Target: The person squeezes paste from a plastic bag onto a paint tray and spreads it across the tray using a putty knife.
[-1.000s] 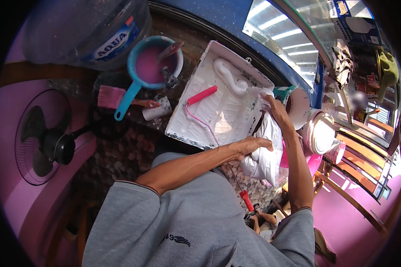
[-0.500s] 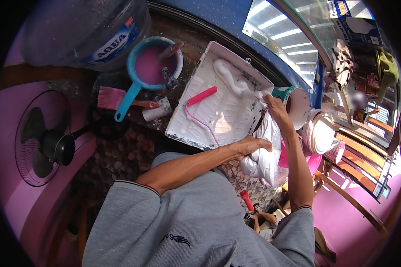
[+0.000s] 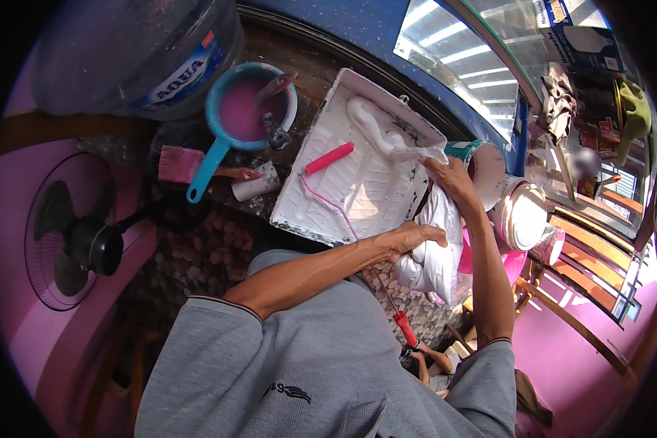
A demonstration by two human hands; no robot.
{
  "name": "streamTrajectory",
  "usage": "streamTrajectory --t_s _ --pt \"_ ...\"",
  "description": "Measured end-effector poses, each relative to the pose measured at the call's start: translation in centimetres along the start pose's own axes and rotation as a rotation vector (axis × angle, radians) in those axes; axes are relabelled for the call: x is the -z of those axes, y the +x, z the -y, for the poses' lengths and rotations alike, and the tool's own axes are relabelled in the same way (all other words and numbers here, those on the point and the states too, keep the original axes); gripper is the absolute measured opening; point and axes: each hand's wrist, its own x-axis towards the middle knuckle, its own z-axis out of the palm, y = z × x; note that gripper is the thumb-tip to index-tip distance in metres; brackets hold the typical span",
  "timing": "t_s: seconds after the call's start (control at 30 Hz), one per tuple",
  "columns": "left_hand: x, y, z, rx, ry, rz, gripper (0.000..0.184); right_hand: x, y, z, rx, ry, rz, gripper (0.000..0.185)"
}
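Observation:
A white plastic bag [image 3: 439, 219] hangs beside the right edge of a paint tray [image 3: 288, 212]. My right hand [image 3: 452, 179] closes round the bag's narrow upper end at the tray's rim. My left hand [image 3: 416, 241] grips the bag's fuller lower part, fingers partly hidden by folds. From the bag's mouth, thick white paint [image 3: 376, 124] lies in a curved ribbon inside the tray. A small roller with a pink sleeve [image 3: 330, 157] rests in the tray, its thin handle rod running toward my left forearm.
Left of the tray are a blue dipper [image 3: 215, 157] of pink paint with brushes, a pink-stained brush [image 3: 179, 163] and a white roller sleeve [image 3: 255, 181]. Paint buckets [image 3: 520, 219] stand at right. A large water bottle [image 3: 146, 66] and a fan [image 3: 91, 241] are at left. Another person's hand [image 3: 425, 361] shows below.
My right hand has shifted slightly at the bag's upper end, and the bag's mouth sits a little differently over the tray. My left hand has stayed in place.

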Motion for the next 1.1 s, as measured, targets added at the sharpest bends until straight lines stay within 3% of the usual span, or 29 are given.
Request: streamTrajectory --t_s 0.27,0.33,0.57,0.63,0.73,0.87,0.97,1.1 --pt "0.0 0.4 -0.6 -0.022 0.074 -0.016 0.034 1.0 -1.7 3.2 0.136 -0.091 -0.065 0.044" --pt "0.0 0.7 -0.8 -0.010 0.044 0.005 0.034 1.2 -1.6 3.4 0.272 -0.418 -0.237 0.047" --pt "-0.4 0.6 -1.1 -0.001 0.004 0.024 0.035 1.4 -1.1 2.7 0.331 -0.440 -0.254 0.041" --pt "-0.6 0.7 -1.1 -0.097 0.153 -0.078 0.036 1.5 -0.8 2.1 0.403 -0.431 -0.302 0.034" --pt "-1.9 -2.1 -3.7 -0.044 0.059 -0.041 0.037 2.4 -1.1 3.1 0.296 -0.367 -0.240 0.029" --pt "-1.8 -1.0 -3.4 -0.091 0.027 -0.012 0.040 3.0 -1.5 4.5 0.348 -0.316 -0.235 0.022" --pt "-1.4 -0.4 -2.9 -0.087 0.089 -0.072 0.040 2.5 -2.9 6.5 0.295 -0.428 -0.242 0.021" --pt "-0.5 -0.7 -1.9 -0.035 0.097 -0.122 0.042 1.3 -0.9 3.6 0.399 -0.369 -0.226 0.021"
